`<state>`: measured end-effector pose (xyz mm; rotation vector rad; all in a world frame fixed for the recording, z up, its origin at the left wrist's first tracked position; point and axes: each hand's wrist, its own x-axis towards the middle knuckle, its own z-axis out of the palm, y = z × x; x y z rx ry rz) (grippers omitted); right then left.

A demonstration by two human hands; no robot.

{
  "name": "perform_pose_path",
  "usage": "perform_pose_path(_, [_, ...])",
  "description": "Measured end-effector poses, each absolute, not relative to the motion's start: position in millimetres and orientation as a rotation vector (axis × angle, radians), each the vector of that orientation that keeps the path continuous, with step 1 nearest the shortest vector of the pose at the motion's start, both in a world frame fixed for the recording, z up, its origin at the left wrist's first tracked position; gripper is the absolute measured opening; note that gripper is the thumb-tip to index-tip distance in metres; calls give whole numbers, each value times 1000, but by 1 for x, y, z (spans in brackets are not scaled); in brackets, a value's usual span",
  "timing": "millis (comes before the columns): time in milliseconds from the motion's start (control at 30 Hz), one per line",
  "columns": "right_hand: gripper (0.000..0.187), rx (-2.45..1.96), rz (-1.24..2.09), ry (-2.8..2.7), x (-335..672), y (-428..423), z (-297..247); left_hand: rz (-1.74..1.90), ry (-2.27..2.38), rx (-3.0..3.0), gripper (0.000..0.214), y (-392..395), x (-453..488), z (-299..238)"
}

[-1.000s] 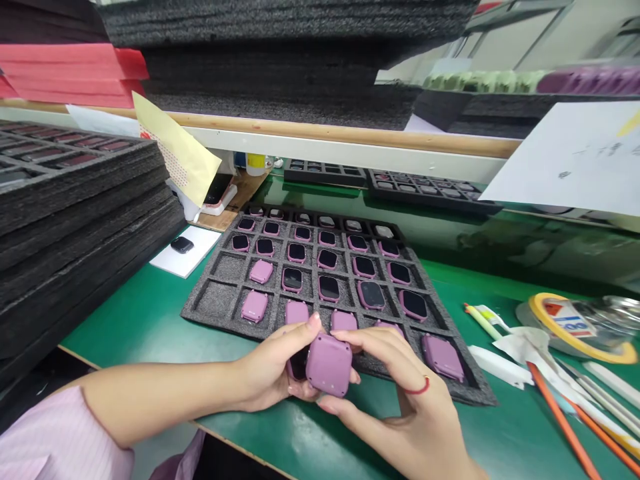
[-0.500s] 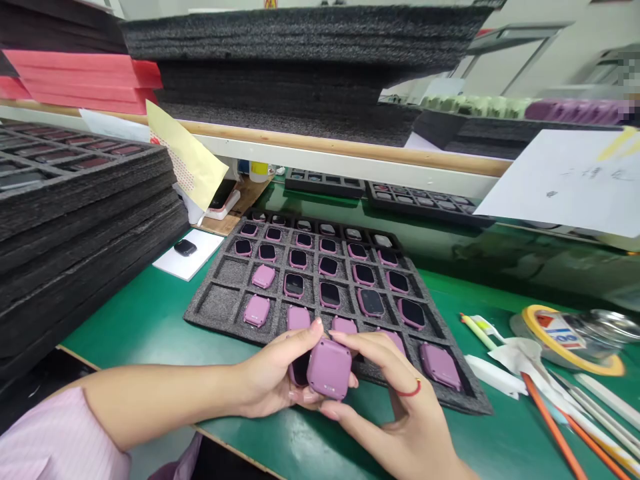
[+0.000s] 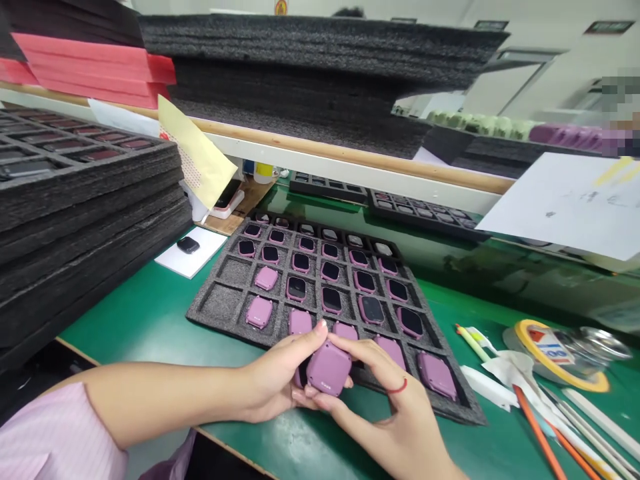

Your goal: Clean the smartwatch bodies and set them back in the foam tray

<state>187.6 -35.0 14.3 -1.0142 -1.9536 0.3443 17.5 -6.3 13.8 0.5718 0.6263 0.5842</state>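
Both my hands hold one purple watch body (image 3: pixel 329 367), back side up, just above the near edge of a dark grey foam tray (image 3: pixel 220 303). My left hand (image 3: pixel 280 377) cups it from the left with the thumb on its top edge. My right hand (image 3: pixel 385 393), with a red ring on one finger, pinches it from the right. The tray's pockets hold several more purple watch bodies: some lie face up showing dark screens (image 3: pixel 331 299), others lie back up (image 3: pixel 259 311). Two pockets at the tray's left are empty.
A tall stack of dark foam trays (image 3: pixel 85 220) stands at the left. A white card with a small dark part (image 3: pixel 189 245) lies beside it. Tape roll (image 3: pixel 555 350), pens and orange sticks (image 3: pixel 537 427) lie at right. More trays (image 3: pixel 420 213) sit behind, under a shelf.
The hands and the watch body stay together at the tray's near edge, turning it slightly. The camera view has tilted up a little.
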Motion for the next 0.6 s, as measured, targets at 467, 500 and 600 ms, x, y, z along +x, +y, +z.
perform_pose_path(467, [36,-1238,685,-1951,92,76,21,36,409,1220,73,-17,19,-22])
perform_pose_path(500, [33,-1229,688,-1979,76,83,19,3,411,1253,76,-16,19,-27])
perform_pose_path(600, [31,-1220,692,-2002,41,99,9,-72,422,1274,85,-11,21,-32])
